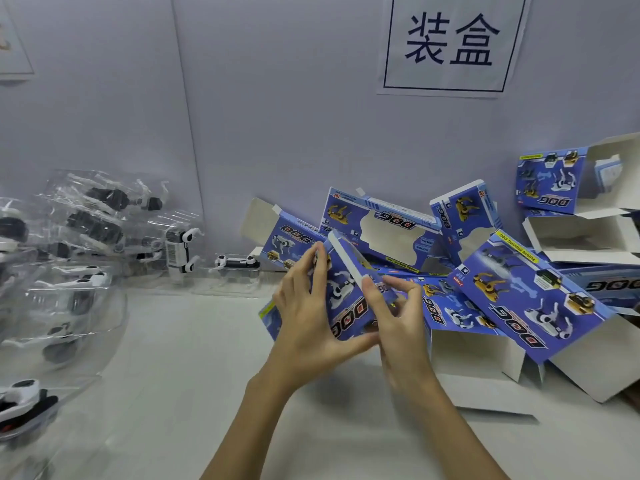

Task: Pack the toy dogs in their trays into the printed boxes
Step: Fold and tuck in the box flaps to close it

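Holding: both hands have one blue printed "DOG" box (349, 299) lifted above the white table (194, 375), near the middle of the view.
Left hand (304, 317): fingers spread along the box's left face, thumb beneath; closed on the box rather than free.
Right hand (398, 317): fingertips pinching the box's right end just below its white top edge; gripping the same box.
Box state: it looks partly squared up, an upper flap standing open; whether the far end is closed I cannot tell.
Toy dogs: black-and-white dogs in clear plastic trays (86, 244) are piled at the left against the wall, well apart from the held box; one tray (239, 266) lies alone near the box heap.
Other boxes: a loose heap of printed boxes (519, 292) lies to the right, several with flaps open.
Step, as I judge it: opening the carton so a tray can go in; no tray is in hand yet.
Risk: the thin card could crease or a flap tear if the pinch twists it.
Risk: the right elbow may nudge the leaning heap and topple it.
Risk: the slippery stacked trays could slide when one is pulled out.
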Motion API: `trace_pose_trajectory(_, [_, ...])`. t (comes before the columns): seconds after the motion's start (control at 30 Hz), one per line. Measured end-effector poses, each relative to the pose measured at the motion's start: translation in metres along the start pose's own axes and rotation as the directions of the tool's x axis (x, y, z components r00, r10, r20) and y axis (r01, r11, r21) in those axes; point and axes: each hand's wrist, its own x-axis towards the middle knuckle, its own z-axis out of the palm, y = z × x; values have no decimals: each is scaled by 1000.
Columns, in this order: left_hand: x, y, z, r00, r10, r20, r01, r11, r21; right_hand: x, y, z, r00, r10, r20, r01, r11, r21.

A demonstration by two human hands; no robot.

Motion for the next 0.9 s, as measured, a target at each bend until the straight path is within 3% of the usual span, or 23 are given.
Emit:
trace_pose_trajectory(0.07, [1,-2,-1,999,28,-36,-23,993,113,0,0,-1,996,60,69,-62,998,26])
trace_pose_trajectory(0.13, [3,-7,-5,999,29,-38,-25,993,114,2,-3,-5,989,61,135,-50,995,-89])
trace_pose_trajectory(0.3, [0,-13,-5,985,148,91,-157,982,101,8,-11,-15,969,-19,247,60,985,-163])
trace_pose_trajectory(0.47, [-3,-9,3,966,227,125,-245,958,152,8,-6,-16,952,-174,251,242,931,-273])
trace_pose_trajectory(0.63, [-3,-11,5,963,224,152,-247,957,154,10,-5,-15,979,-128,159,164,958,-234])
trace_pose_trajectory(0.9, [-3,-13,5,974,186,128,-203,970,137,10,-8,-18,968,-141,208,189,954,-232])
